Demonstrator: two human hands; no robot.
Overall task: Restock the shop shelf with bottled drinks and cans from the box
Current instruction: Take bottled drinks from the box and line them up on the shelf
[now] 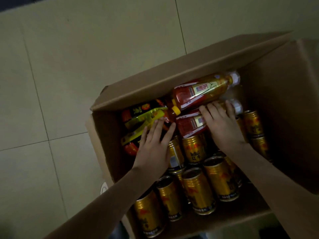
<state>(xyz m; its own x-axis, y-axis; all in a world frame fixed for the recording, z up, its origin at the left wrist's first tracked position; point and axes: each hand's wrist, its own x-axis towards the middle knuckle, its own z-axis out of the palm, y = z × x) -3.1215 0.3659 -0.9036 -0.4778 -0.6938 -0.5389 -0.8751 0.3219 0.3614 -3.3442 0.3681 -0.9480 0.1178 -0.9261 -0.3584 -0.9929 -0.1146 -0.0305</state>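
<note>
The right hand (222,125) lies over a plastic bottle with a dark red label (189,124). Its fingers (213,109) are bent over the body of this bottle, and the tips go into the gap between it and the next bottle. The thumb is hidden, so the grip is seen only from above. The held bottle lies on its side, with its pale cap pointing to the right wall of the box.

Just behind it lies a second amber bottle with a red and white label (202,92), also on its side and touching the far wall.

The left hand (155,144) is flat, with its fingers straight and a little spread. The fingertips rest on an amber bottle with a yellow-green label and a yellow cap (145,120), which lies slanted in the far left corner. It holds nothing. Around this bottle there are more dark bottles with black and yellow labels, packed close together; how many they are is hard to tell in the dim light.

Nearer to the person, gold metal cans (198,192) fill the rest of the brown cardboard box (155,83), most of them leaning. The box stands open on a pale tiled floor (69,66).
</note>
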